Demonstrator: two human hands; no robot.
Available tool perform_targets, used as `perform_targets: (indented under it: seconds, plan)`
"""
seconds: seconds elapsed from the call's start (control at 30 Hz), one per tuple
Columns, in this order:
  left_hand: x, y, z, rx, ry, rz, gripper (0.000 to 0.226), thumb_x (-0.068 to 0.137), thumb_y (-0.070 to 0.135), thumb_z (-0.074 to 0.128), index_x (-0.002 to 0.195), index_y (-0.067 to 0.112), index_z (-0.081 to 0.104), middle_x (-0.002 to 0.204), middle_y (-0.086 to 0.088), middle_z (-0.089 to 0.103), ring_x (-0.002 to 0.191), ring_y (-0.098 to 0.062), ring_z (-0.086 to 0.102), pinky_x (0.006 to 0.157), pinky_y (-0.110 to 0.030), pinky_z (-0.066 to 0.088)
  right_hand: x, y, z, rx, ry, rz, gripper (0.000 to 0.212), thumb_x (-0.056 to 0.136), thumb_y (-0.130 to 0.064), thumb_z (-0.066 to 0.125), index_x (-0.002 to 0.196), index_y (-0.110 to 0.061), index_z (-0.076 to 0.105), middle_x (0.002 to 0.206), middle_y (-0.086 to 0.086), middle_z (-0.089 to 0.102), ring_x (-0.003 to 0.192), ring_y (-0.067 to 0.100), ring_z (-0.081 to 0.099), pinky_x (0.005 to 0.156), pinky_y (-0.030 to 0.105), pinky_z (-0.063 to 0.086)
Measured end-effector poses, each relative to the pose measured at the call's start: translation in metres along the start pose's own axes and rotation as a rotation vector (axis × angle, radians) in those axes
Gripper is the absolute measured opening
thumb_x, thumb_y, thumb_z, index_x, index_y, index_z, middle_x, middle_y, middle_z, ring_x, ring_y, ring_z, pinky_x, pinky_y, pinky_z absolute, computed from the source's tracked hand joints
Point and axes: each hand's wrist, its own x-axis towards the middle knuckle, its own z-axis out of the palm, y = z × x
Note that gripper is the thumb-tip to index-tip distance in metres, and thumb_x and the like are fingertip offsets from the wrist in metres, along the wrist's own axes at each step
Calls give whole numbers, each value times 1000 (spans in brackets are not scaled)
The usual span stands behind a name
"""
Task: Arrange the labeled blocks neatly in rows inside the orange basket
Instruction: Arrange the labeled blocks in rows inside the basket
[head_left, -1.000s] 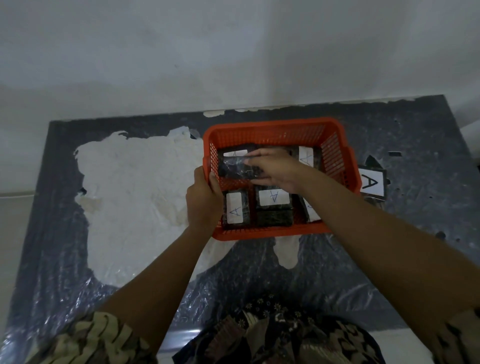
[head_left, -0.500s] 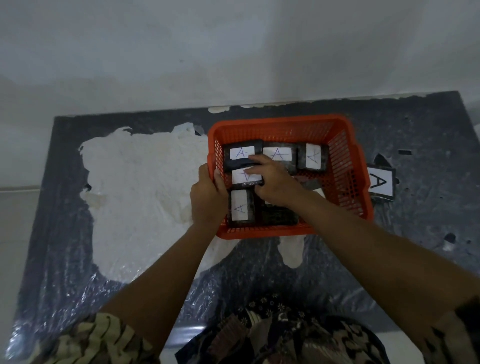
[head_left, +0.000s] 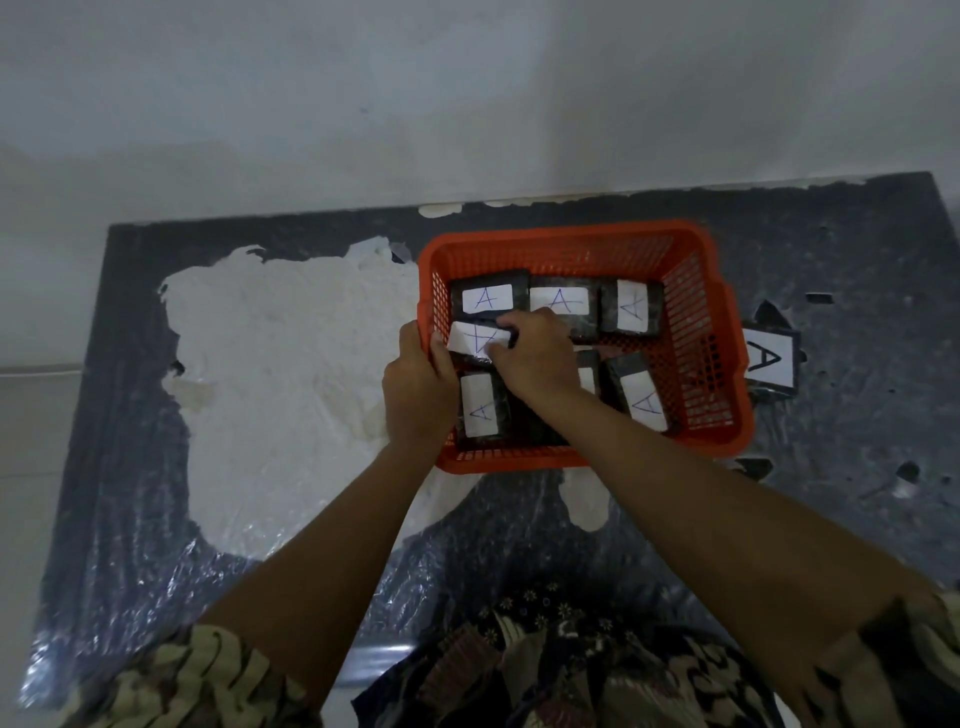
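Observation:
The orange basket (head_left: 711, 312) stands on the table's far right half. Inside lie several dark blocks with white "A" labels: three along the far wall (head_left: 487, 299) (head_left: 563, 301) (head_left: 631, 313), one upright at the near left (head_left: 480, 413), one tilted at the near right (head_left: 643, 400). My right hand (head_left: 535, 358) is inside the basket, fingers closed on a tilted labeled block (head_left: 475, 340) by the left wall. My left hand (head_left: 415, 395) grips the basket's left rim. Other blocks under my right wrist are hidden.
One more "A"-labeled block (head_left: 769, 364) lies on the table just right of the basket. The dark tabletop (head_left: 857, 270) is covered in plastic film, with a large white worn patch (head_left: 291, 374) on the left. A pale wall rises behind.
My right hand has shifted the held block leftward and tilted it against the basket's left wall. The tilted near-right block has come into sight. My left hand stays on the rim.

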Motion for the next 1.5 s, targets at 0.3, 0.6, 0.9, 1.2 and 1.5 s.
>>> perform_targets:
  seconds: [0.3, 0.6, 0.9, 1.2, 1.5]
  plan:
    - [0, 0, 1, 5, -2, -6, 31, 99, 32, 39, 119, 9, 47, 102, -5, 63, 74, -7, 53, 62, -9, 34, -3, -3, 10, -99, -37, -118, 36, 91, -16, 67, 126, -17, 64, 132, 7, 42, 106, 23, 58, 87, 28, 49]
    - [0, -2, 3, 15, 20, 3, 28, 99, 32, 38, 114, 11, 49, 96, 1, 62, 67, -1, 48, 58, -3, 27, -10, 2, 3, -206, -28, -271, 30, 95, -21, 61, 124, -12, 66, 129, 6, 55, 109, 22, 60, 91, 37, 52]
    - [-1, -1, 1, -20, 2, 12, 28, 100, 35, 34, 114, 14, 47, 90, 13, 50, 65, 9, 46, 57, -7, 30, 2, 35, -72, -126, -132, -168, 29, 90, -21, 64, 118, -22, 68, 117, 5, 66, 105, 21, 62, 85, 30, 49]
    - [-1, -3, -1, -15, 1, 15, 31, 100, 37, 34, 115, 13, 46, 92, 12, 51, 65, 5, 46, 57, -8, 30, -7, 62, -79, -644, -403, -145, 81, 75, -52, 75, 145, -28, 43, 147, 5, 46, 131, 27, 46, 107, 47, 41]
    - [0, -4, 1, -17, 4, 20, 31, 99, 37, 33, 115, 14, 46, 92, 12, 52, 65, 5, 47, 57, -8, 32, -4, 68, -75, -651, -281, -214, 80, 89, -52, 62, 154, -20, 27, 156, 11, 23, 138, 33, 36, 109, 49, 39]
